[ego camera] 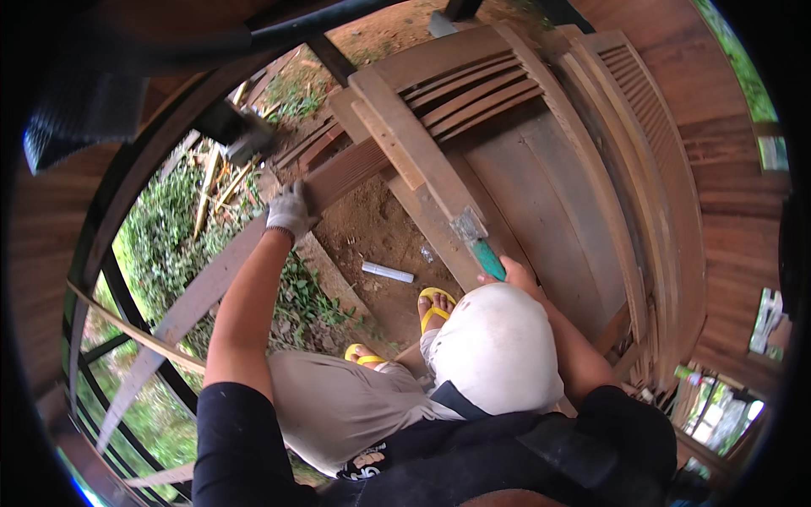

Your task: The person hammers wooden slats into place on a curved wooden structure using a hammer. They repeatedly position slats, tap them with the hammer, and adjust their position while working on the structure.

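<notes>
My left hand [290, 212], in a grey work glove, grips the edge of a long wooden plank [347, 172]. The plank runs from the louvred wooden panel [545, 165] down to the lower left. My bare right hand [516, 275] is closed around the green handle of a scraper [488, 258]. Its wide, stained metal blade [467, 225] lies against a wooden rail [424, 146] on the panel. Several slats [475, 98] sit between the rails, some of them uneven. Part of my right hand is hidden behind my pale-clothed knee [494, 352].
Bare soil [374, 215] holds a white tube [388, 272] and a crumpled shiny scrap [426, 255]. Another louvred panel [624, 82] lies on the right. A thin wooden strip [136, 333] crosses the plank at lower left. Plants [184, 241] and loose wood pieces [208, 190] cover the left side.
</notes>
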Motion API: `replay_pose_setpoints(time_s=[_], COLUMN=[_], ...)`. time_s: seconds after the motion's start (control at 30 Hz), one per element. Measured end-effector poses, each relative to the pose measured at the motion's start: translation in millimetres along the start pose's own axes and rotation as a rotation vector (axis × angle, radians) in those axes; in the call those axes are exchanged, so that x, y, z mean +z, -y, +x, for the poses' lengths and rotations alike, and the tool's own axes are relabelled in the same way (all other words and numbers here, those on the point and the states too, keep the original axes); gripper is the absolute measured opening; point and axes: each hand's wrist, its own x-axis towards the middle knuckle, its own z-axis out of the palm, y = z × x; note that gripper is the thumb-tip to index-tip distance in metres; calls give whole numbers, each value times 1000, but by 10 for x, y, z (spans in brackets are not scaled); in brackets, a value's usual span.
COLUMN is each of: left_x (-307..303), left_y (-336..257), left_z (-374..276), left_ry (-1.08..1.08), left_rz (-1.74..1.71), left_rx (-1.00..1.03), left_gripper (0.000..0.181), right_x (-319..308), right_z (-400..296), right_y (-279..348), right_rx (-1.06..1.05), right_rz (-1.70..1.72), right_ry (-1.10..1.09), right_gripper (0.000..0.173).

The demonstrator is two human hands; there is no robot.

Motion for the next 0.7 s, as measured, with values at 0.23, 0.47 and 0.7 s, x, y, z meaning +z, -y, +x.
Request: replay_pose_setpoints(time_s=[0.23,0.47,0.7], left_x=[-554,-1518,-2561], left_y=[-314,-900,-763], left_z=[-861,-3471,-4641], left_ry=[273,540,691], left_rz=[105,-604,-423], left_rx=[9,3,408], left_gripper=[89,48,47], right_x=[-380,-577,-1221], right_z=[-1418,-3855,-5377], right_y=[-336,-865,-200], right_rx=[501,804,914], right_rz=[391,46,308], right_ry=[199,540,436], right_gripper=[38,30,26])
